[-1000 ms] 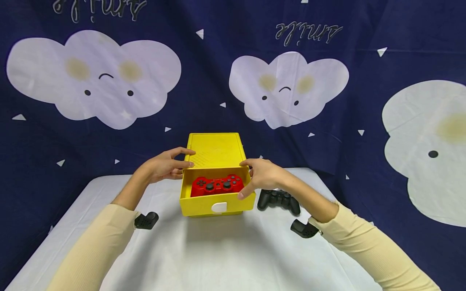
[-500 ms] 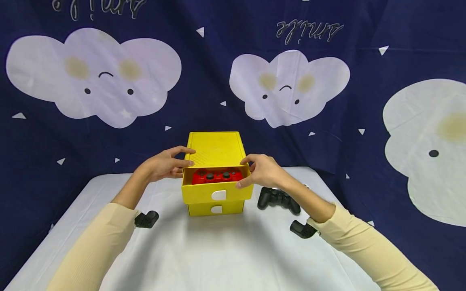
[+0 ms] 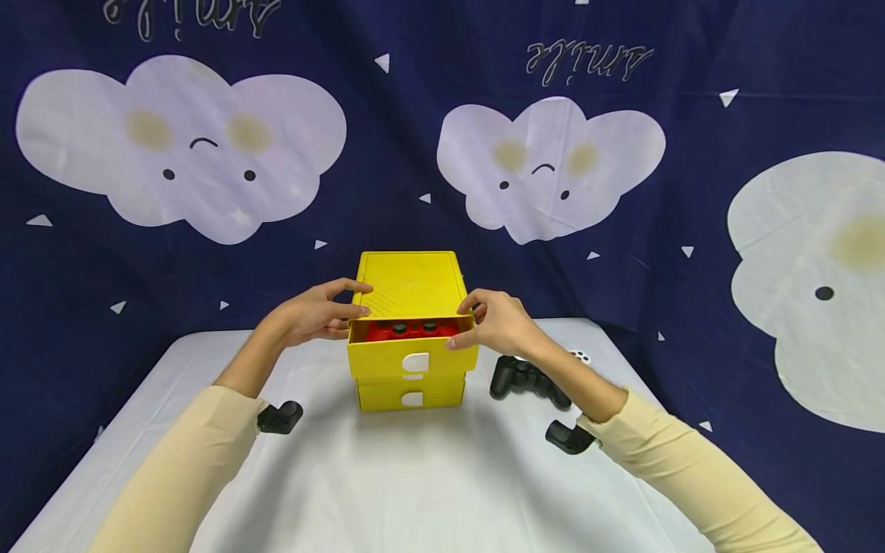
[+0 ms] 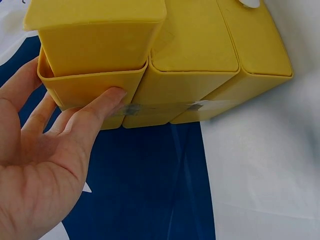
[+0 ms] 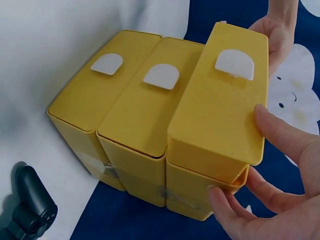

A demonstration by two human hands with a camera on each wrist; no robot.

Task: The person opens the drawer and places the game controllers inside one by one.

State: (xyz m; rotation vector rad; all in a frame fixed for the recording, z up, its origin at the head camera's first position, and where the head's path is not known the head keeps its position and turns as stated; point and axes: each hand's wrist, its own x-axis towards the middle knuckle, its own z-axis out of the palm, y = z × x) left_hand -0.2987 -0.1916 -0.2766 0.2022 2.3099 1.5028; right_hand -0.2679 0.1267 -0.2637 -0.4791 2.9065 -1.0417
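A yellow drawer unit (image 3: pixel 412 284) with three stacked drawers and white tab handles stands on the table. Its top drawer (image 3: pixel 380 357) juts partly out, and a red game controller (image 3: pixel 413 330) shows inside, mostly hidden by the drawer front. My left hand (image 3: pixel 314 315) grips the casing's upper left side; in the left wrist view its thumb or a finger lies along the side wall (image 4: pixel 90 92). At the right front corner, my right hand (image 5: pixel 285 185) holds the drawer, thumb against its front and the other fingers curled at the casing edge.
A black game controller (image 3: pixel 522 376) lies on the white-covered table (image 3: pixel 415 484) right of the unit, partly under my right forearm. Part of a white object with black dots (image 3: pixel 581 356) shows behind that arm. A dark blue cloud-print curtain (image 3: pixel 387 192) hangs close behind.
The top drawer has slid inward, covering more of the red controller and uncovering the drawers below. My right hand has moved slightly away from me with it; the left hand has stayed put.
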